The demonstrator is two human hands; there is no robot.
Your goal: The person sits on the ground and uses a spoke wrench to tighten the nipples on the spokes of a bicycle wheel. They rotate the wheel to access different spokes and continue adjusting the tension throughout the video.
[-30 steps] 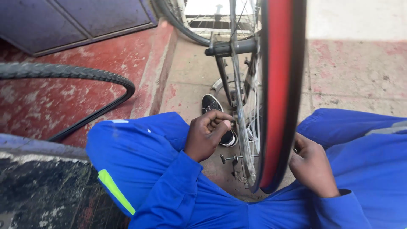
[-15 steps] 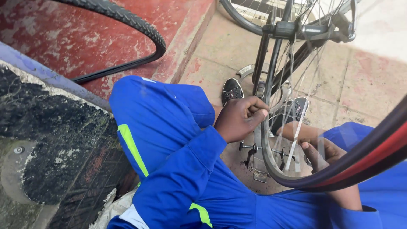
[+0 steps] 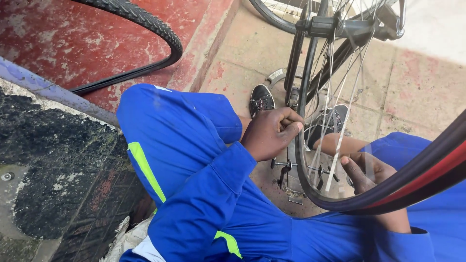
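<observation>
Two hands work at a bicycle wheel [image 3: 315, 121] that stands upright between the person's knees, its rim and thin spokes filling the middle of the view. The blue overalls [image 3: 194, 194] with yellow-green stripes take up most of the lower half, the left leg bent up in front of the body. On the left lies a dark, stained slab [image 3: 53, 184] with a bluish edge, and past it a worn red floor [image 3: 58, 39] on which a loose black tyre [image 3: 141, 22] curves. Pale paving [image 3: 403, 87] lies beyond the wheel. A red and black tyre [image 3: 427, 179] sweeps across the lower right corner, close to the camera and partly blurred.

The left hand [image 3: 269, 133] is curled into a loose fist against the left side of the rim, fingers closed around something at the rim's edge; what exactly they pinch is hidden. The right hand [image 3: 369, 174] sits on the far side of the wheel, seen through the spokes, fingers bent towards the lower rim; whether it grips anything cannot be told. The hands are apart, with the wheel between them. A black shoe [image 3: 261, 99] rests on the paving just beyond the left hand, and a second shoe [image 3: 330, 121] shows through the spokes. Small metal parts [image 3: 286, 167] sit near the wheel's bottom.
</observation>
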